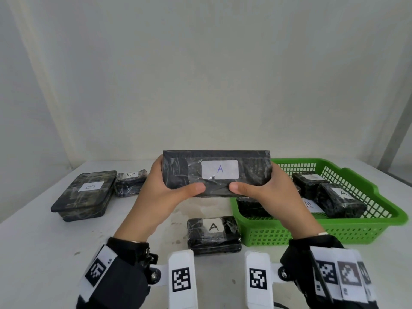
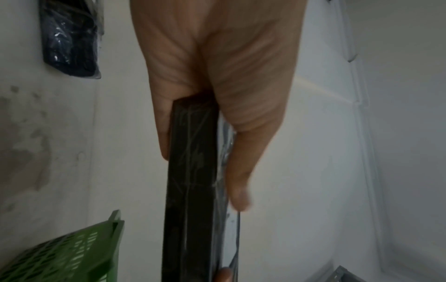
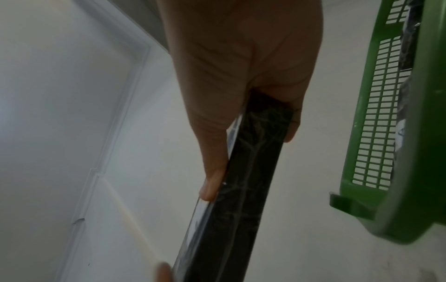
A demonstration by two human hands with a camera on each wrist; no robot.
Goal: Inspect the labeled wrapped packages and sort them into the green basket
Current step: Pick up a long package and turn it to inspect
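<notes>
Hands gripped one "A" package (image 1: pixel 214 172) by its ends, left hand (image 1: pixel 160 195) and right hand (image 1: pixel 272 195), long axis crosswise, just left of the green basket (image 1: pixel 361 221), right hand nearer it.

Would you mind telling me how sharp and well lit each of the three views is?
Head view: bright, even light, sharp enough to read the A on the held package, with glare on its wrap. Left wrist view: dim, the left hand soft, basket blurred. Right wrist view: dim too, the right hand in shadow.
</notes>
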